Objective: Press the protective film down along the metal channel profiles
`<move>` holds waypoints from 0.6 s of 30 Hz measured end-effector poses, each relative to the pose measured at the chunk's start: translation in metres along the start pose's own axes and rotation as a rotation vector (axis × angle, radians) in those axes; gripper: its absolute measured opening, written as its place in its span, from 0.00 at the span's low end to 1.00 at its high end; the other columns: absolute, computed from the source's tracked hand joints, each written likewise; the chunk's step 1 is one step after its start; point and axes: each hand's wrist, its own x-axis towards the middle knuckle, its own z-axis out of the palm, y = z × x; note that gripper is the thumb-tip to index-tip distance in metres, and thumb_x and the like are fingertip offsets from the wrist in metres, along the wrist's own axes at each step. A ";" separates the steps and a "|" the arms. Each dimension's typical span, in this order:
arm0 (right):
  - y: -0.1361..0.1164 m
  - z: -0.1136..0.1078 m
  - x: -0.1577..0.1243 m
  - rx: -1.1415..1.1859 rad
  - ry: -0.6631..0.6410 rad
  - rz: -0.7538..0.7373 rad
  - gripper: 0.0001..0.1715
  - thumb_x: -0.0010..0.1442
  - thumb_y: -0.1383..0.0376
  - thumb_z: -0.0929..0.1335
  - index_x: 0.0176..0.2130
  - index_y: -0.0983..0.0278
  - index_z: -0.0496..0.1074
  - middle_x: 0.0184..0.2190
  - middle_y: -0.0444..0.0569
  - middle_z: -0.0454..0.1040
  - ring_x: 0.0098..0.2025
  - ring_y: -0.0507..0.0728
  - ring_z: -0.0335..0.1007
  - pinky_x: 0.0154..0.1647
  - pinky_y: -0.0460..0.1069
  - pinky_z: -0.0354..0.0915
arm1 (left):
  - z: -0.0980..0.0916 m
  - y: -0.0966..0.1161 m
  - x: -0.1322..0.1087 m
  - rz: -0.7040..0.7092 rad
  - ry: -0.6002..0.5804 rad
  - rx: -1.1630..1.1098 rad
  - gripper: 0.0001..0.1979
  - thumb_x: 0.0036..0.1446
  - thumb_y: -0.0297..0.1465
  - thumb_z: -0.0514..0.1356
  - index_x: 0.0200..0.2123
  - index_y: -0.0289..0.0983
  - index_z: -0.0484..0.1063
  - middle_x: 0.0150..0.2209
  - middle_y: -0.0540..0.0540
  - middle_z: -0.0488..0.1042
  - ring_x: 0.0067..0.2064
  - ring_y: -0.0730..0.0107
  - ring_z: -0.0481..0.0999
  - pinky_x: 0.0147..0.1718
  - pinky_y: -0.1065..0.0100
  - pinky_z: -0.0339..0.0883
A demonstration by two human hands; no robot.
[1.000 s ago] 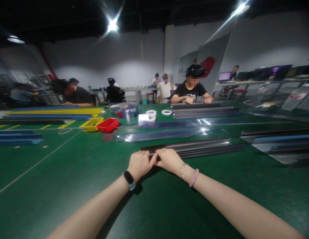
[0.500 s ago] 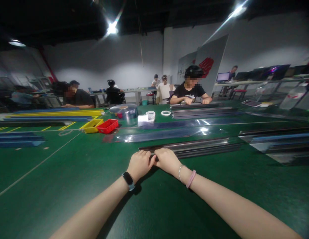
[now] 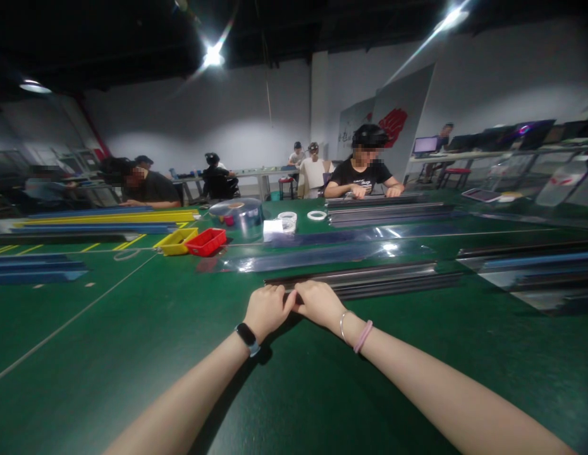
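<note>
Side by side over the near left end of some long dark strips (image 3: 389, 274), my left hand (image 3: 268, 309) and my right hand (image 3: 319, 306) have their fingers curled round the near strip. Their thumbs almost meet in front of it. The fingertips are hidden behind the strip. A smartwatch is on my left wrist; a silver bangle and a pink band are on my right. Just beyond lies a flat sheet of clear film (image 3: 313, 258).
The green table (image 3: 284, 404) holds a yellow bin (image 3: 177, 242), a red bin (image 3: 206, 242), a film roll (image 3: 241, 221) and white tape rolls (image 3: 317, 215). Blue strips (image 3: 35, 268) lie left, more strips (image 3: 535, 262) right. Opposite, a co-worker (image 3: 365, 170) handles strips.
My hands keep their grip on the strip, almost still. The view has shifted very slightly, and my left forearm sits a little farther right.
</note>
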 end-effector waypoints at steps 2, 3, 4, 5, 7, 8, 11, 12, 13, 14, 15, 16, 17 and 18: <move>-0.002 0.001 -0.001 -0.007 0.016 -0.004 0.16 0.55 0.55 0.58 0.31 0.66 0.64 0.27 0.51 0.69 0.34 0.55 0.64 0.36 0.48 0.55 | -0.001 0.000 -0.001 0.015 0.002 -0.002 0.20 0.57 0.40 0.42 0.23 0.36 0.65 0.24 0.45 0.70 0.29 0.67 0.68 0.29 0.67 0.56; -0.002 0.001 -0.002 -0.009 0.018 -0.006 0.17 0.55 0.55 0.58 0.31 0.66 0.64 0.27 0.51 0.69 0.34 0.55 0.64 0.36 0.48 0.55 | -0.001 0.000 -0.001 0.024 0.003 -0.004 0.20 0.57 0.40 0.42 0.23 0.36 0.65 0.24 0.45 0.70 0.29 0.67 0.68 0.29 0.67 0.56; -0.003 0.000 -0.002 -0.010 0.015 -0.008 0.17 0.56 0.55 0.58 0.31 0.66 0.64 0.27 0.51 0.68 0.34 0.55 0.64 0.36 0.48 0.55 | -0.001 0.000 -0.002 0.032 0.004 -0.006 0.20 0.57 0.39 0.42 0.23 0.36 0.65 0.24 0.45 0.70 0.29 0.67 0.68 0.29 0.67 0.56; -0.003 0.000 -0.003 -0.010 0.011 -0.008 0.17 0.56 0.55 0.58 0.31 0.66 0.63 0.27 0.51 0.68 0.34 0.55 0.64 0.36 0.48 0.55 | -0.001 0.000 -0.002 0.038 0.006 -0.007 0.20 0.57 0.39 0.42 0.23 0.36 0.65 0.24 0.45 0.70 0.29 0.67 0.68 0.29 0.67 0.56; -0.003 -0.001 -0.004 -0.007 0.007 -0.011 0.17 0.56 0.55 0.57 0.31 0.66 0.64 0.27 0.51 0.68 0.34 0.55 0.64 0.36 0.48 0.55 | -0.001 -0.001 -0.002 0.050 0.010 -0.013 0.19 0.57 0.38 0.42 0.23 0.36 0.65 0.24 0.45 0.70 0.29 0.67 0.68 0.29 0.67 0.56; -0.003 -0.001 -0.004 -0.006 0.008 -0.015 0.18 0.56 0.54 0.57 0.31 0.66 0.64 0.27 0.51 0.68 0.34 0.55 0.64 0.36 0.48 0.55 | -0.001 -0.001 -0.002 0.057 0.009 -0.017 0.19 0.57 0.38 0.42 0.23 0.36 0.65 0.24 0.45 0.70 0.29 0.67 0.67 0.30 0.67 0.55; -0.002 -0.001 -0.003 0.003 0.013 -0.028 0.18 0.56 0.54 0.57 0.31 0.65 0.64 0.27 0.50 0.68 0.34 0.55 0.63 0.36 0.48 0.55 | 0.000 -0.002 -0.001 0.075 -0.002 -0.033 0.19 0.57 0.38 0.42 0.23 0.36 0.65 0.25 0.46 0.70 0.29 0.67 0.67 0.30 0.67 0.55; -0.001 -0.001 -0.003 0.006 0.014 -0.033 0.18 0.56 0.54 0.57 0.32 0.65 0.64 0.27 0.50 0.68 0.34 0.55 0.63 0.36 0.48 0.55 | 0.000 -0.002 -0.001 0.078 -0.008 -0.037 0.19 0.57 0.38 0.42 0.23 0.36 0.65 0.24 0.46 0.70 0.29 0.68 0.67 0.30 0.67 0.55; -0.001 -0.001 -0.003 0.009 0.016 -0.036 0.17 0.56 0.54 0.57 0.32 0.65 0.64 0.28 0.50 0.68 0.35 0.55 0.63 0.36 0.48 0.55 | 0.000 -0.003 -0.001 0.078 -0.012 -0.039 0.19 0.57 0.39 0.42 0.23 0.36 0.64 0.24 0.46 0.69 0.29 0.68 0.67 0.30 0.67 0.55; 0.000 -0.001 -0.003 0.011 0.018 -0.038 0.17 0.55 0.54 0.58 0.32 0.65 0.64 0.28 0.50 0.68 0.35 0.55 0.63 0.36 0.48 0.55 | 0.000 -0.003 -0.001 0.077 -0.016 -0.039 0.19 0.57 0.39 0.42 0.23 0.36 0.64 0.24 0.46 0.69 0.29 0.68 0.67 0.29 0.67 0.55; 0.000 -0.001 -0.002 0.010 0.019 -0.040 0.17 0.55 0.55 0.58 0.32 0.65 0.64 0.28 0.50 0.68 0.35 0.55 0.63 0.36 0.48 0.55 | 0.000 -0.003 -0.001 0.077 -0.018 -0.039 0.19 0.57 0.39 0.42 0.23 0.37 0.64 0.25 0.46 0.69 0.29 0.68 0.67 0.29 0.67 0.55; 0.000 -0.001 -0.002 0.009 0.018 -0.041 0.17 0.55 0.55 0.58 0.32 0.65 0.64 0.28 0.50 0.68 0.34 0.55 0.63 0.36 0.48 0.55 | 0.000 -0.003 -0.001 0.076 -0.019 -0.037 0.19 0.57 0.39 0.42 0.23 0.37 0.64 0.25 0.46 0.69 0.29 0.67 0.67 0.29 0.67 0.55; -0.001 -0.002 -0.003 0.006 0.019 -0.042 0.17 0.55 0.55 0.58 0.32 0.65 0.64 0.28 0.50 0.68 0.35 0.55 0.62 0.36 0.48 0.55 | 0.000 -0.002 -0.002 0.076 -0.018 -0.035 0.19 0.57 0.39 0.42 0.24 0.37 0.64 0.25 0.46 0.69 0.29 0.67 0.67 0.29 0.67 0.55; -0.001 -0.002 -0.003 0.004 0.021 -0.045 0.16 0.55 0.55 0.58 0.32 0.66 0.64 0.28 0.50 0.68 0.35 0.55 0.62 0.36 0.48 0.55 | -0.001 -0.002 -0.002 0.075 -0.017 -0.033 0.18 0.57 0.39 0.42 0.24 0.37 0.64 0.25 0.46 0.69 0.29 0.68 0.67 0.29 0.67 0.55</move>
